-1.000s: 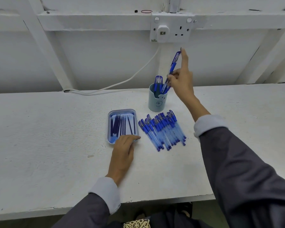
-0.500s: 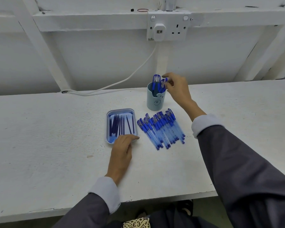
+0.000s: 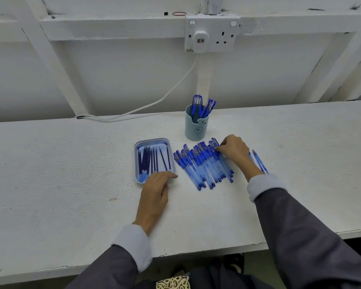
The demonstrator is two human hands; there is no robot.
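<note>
**Item:** blue-capped clear plastic ballpoint pens, in a row on the white painted table, just in front of the pale blue plastic cup.

**Handling:** likely light, stiff, smooth-barrelled and apt to roll; take one by its capped end.

**Your right hand**: fingers curled onto caps at the row's right side; whether they pinch a pen cannot be told.

**Your left hand**: flat, relaxed, resting on the near rim of the pale blue oblong tray.

Wall fittings, far side
Double socket with white plug inserted; cable trails down and left to the bench. Red rubber band lies on the ledge.
</note>
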